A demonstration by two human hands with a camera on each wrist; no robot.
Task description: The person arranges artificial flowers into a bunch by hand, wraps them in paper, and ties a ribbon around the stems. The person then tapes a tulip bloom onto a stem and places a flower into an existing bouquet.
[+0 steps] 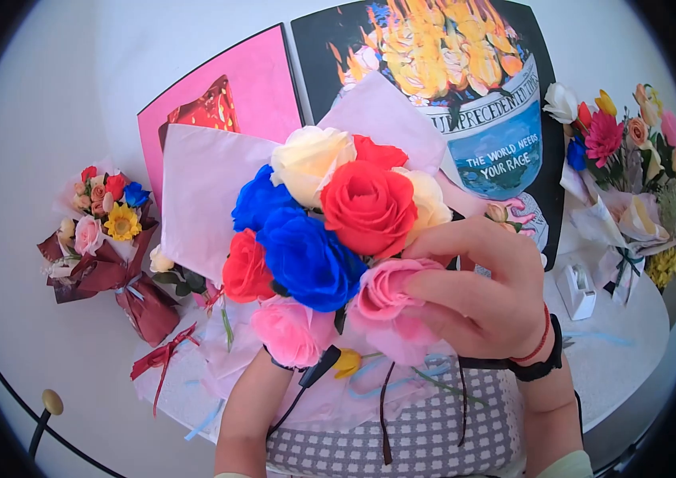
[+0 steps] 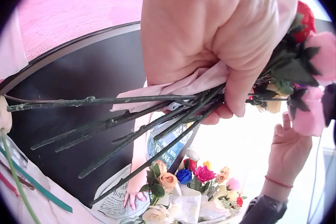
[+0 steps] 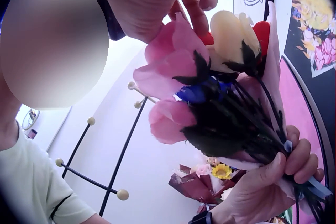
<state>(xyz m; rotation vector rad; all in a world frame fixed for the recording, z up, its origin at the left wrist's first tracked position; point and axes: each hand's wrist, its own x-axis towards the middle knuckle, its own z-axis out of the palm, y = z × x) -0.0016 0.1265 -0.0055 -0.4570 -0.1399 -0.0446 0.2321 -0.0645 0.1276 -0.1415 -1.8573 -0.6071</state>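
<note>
My left hand (image 2: 210, 29) grips the stems (image 2: 126, 134) of an artificial rose bouquet with pale pink wrapping paper (image 1: 214, 199) around its back. Bare stem ends stick out below the fist. In the head view that hand is hidden behind the flowers. The blooms are blue roses (image 1: 310, 259), red roses (image 1: 370, 209), cream roses (image 1: 312, 166) and pink roses (image 1: 294, 328). At the front right of the bouquet, my right hand (image 1: 485, 291) pinches the petals of a pink rose (image 1: 390, 307) between curled fingers and thumb.
A burgundy-wrapped bouquet (image 1: 127, 263) lies at the left, a white-wrapped one (image 1: 617, 215) stands at the right. A tape dispenser (image 1: 577, 291) sits on the white table (image 1: 633, 331). Red ribbon (image 1: 164, 354) and a yellow flower (image 1: 347, 363) lie nearer. Two pictures (image 1: 254, 88) stand behind.
</note>
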